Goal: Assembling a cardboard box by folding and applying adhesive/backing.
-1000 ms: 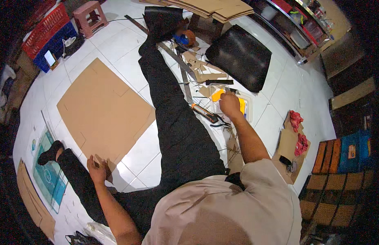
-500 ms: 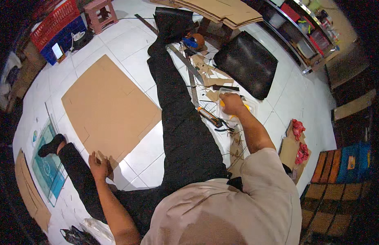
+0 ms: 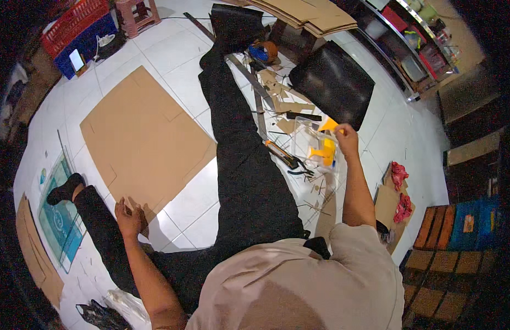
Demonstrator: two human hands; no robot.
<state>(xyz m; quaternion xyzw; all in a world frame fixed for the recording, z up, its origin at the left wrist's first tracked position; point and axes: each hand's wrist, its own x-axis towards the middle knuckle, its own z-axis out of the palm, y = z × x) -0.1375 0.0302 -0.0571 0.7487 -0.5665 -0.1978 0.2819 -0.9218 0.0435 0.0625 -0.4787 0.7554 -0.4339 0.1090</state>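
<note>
My right hand point(image 3: 349, 142) is closed on a flat yellow scraper-like piece point(image 3: 327, 126), held above the rim of a clear plastic box point(image 3: 303, 132). More yellow pieces point(image 3: 322, 151) lie in that box. At the near edge of a brown cardboard sheet point(image 3: 148, 137), my left hand point(image 3: 131, 219) rests with its fingers apart and nothing in them. Thin lines mark the cardboard, which lies flat on the tiles. Beside the box lie an orange and black utility knife point(image 3: 281, 154) and black-handled pliers point(image 3: 301, 169).
My outstretched leg point(image 3: 249, 176) separates the cardboard from the tools. Metal rulers point(image 3: 249, 77), cardboard scraps point(image 3: 277, 88) and a tape roll point(image 3: 270, 51) lie beyond. A black sheet-like piece point(image 3: 334, 82) is at the right. A teal glass-like panel point(image 3: 65, 214) lies left, under my other foot.
My right hand has come up out of the clear box and moved right, now bringing a yellow piece with it. My left hand stays at the cardboard's near edge.
</note>
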